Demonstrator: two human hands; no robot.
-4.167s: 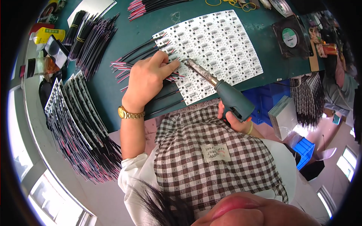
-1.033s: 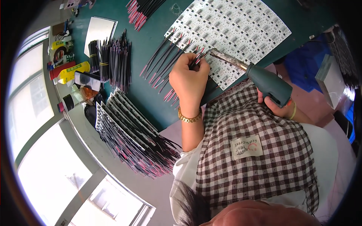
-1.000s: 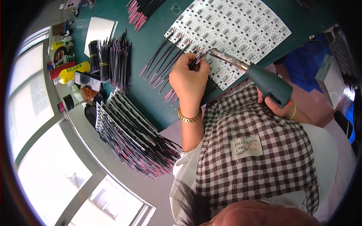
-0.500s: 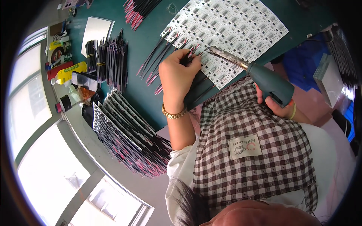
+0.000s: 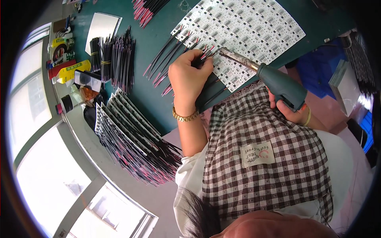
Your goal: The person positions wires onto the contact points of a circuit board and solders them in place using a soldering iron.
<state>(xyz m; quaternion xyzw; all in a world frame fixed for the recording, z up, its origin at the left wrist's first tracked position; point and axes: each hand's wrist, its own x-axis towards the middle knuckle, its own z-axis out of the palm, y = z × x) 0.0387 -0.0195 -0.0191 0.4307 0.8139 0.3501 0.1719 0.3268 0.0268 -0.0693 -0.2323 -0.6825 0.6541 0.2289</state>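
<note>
Green tabletop (image 5: 149, 104) stretched out ahead of you, with bright windows (image 5: 51, 170) slanting along the left of the room. On the table, in front of your checked apron (image 5: 270, 182), lay a white sheet of circuit boards (image 5: 254, 31), its small dark parts set in repeating rows. Black wires (image 5: 162, 55) with reddish ends fanned out along the sheet's left edge, one end over the boards and the other out on the table. Your left hand (image 5: 188, 79), with a gold watch (image 5: 185, 116) at the wrist, was curled by that edge, thumb and forefinger pinching wires near their tips; how many was hidden by your fingers. Your right hand (image 5: 294, 114), a yellow band (image 5: 308, 117) round its wrist, was wrapped about the handle of a green soldering iron (image 5: 282, 86). Its metal barrel reached left over the sheet and the tip sat just beside the pinched ends, though I could not tell whether they touched. To your left were bundles of loose wires (image 5: 123, 61), a pale panel (image 5: 101, 29), a phone (image 5: 88, 80) and a yellow bottle (image 5: 74, 71); nearer you, a row of wired boards (image 5: 133, 137) stood with their wires hanging down
</note>
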